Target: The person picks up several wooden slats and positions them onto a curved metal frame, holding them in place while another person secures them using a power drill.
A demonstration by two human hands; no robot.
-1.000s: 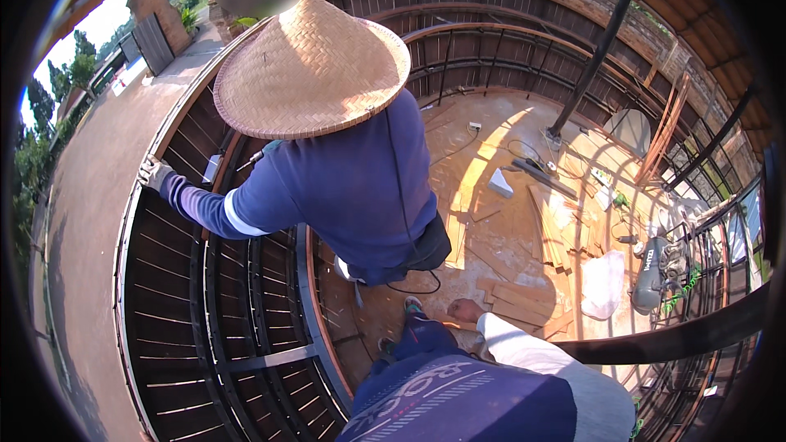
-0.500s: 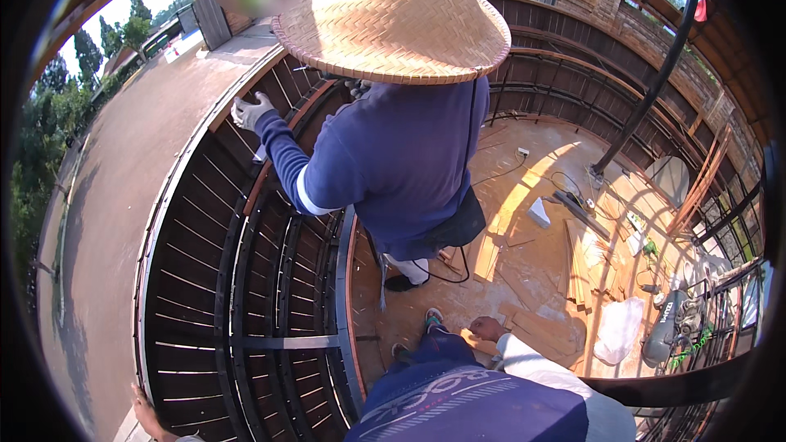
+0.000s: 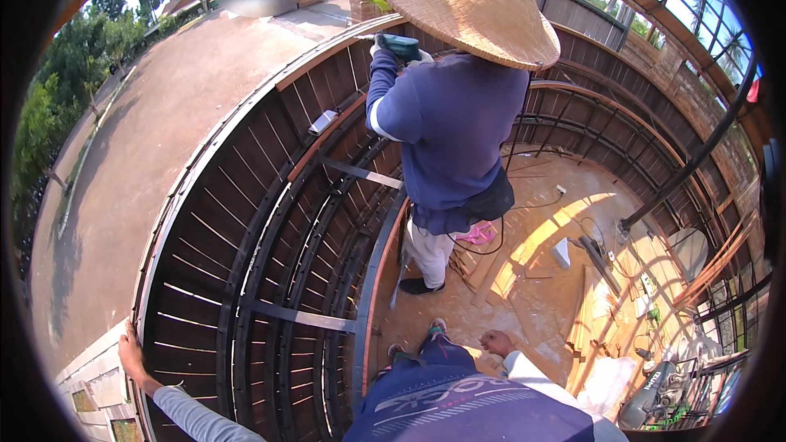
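Observation:
My left hand [image 3: 133, 354] lies over the pale top edge [image 3: 173, 186] of a curved, dark slatted wall, its fingers hooked on the outer side. Low in front of my body, my right hand [image 3: 497, 343] has its fingers curled in. Whatever it may hold is hidden; a tan flat piece shows just beside it. Ahead, a co-worker in a woven conical hat [image 3: 475, 8] and blue sweater [image 3: 458, 123] stands against the wall. Gloved hands there hold a teal power drill [image 3: 401, 47] at the wall's top edge.
Metal crosspieces [image 3: 303, 316] span the gap between the wall and an inner curved rail [image 3: 378, 278]. Wooden boards [image 3: 588, 311], a plastic bag [image 3: 607, 383] and a dark cylindrical tank [image 3: 648, 393] lie on the right. A black pole [image 3: 696, 147] slants up from the floor.
The co-worker's gloved hand has left its spot on the rim, and the drill now shows there, raised. The view has shifted left; more of my left forearm shows, the hand still on the edge.

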